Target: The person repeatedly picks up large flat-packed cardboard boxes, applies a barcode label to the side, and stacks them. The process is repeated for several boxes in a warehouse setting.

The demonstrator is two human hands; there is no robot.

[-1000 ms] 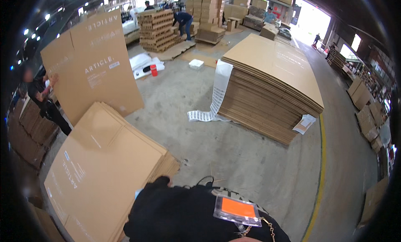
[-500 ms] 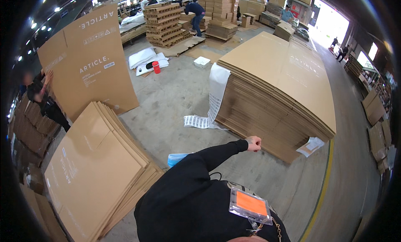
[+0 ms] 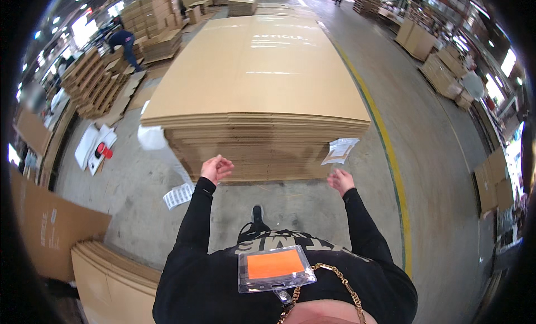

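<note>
Straight ahead of me stands a tall stack of flattened cardboard boxes (image 3: 257, 72), its near side facing me. My left hand (image 3: 217, 169) hovers before the left part of that side, fingers loosely apart and holding nothing. Farther right, my right hand (image 3: 340, 180) is also empty, its fingers slightly curled and spread, just below a white paper sheet (image 3: 340, 151) stuck to the stack's near right corner. A long strip of printed labels (image 3: 178, 196) hangs from the stack's left corner down to the floor. Neither hand appears to touch the cardboard.
A lower stack of flat cartons (image 3: 114, 285) lies behind me at the left, beside an upright cardboard sheet (image 3: 56, 223). White sheets with a red container (image 3: 106, 152) lie on the floor. A yellow floor line (image 3: 391, 162) runs along the right. A person (image 3: 124, 44) bends over far left.
My view has swung right, so the tall stack now faces me squarely. My right hand has come into view, and both arms now reach forward toward the stack.
</note>
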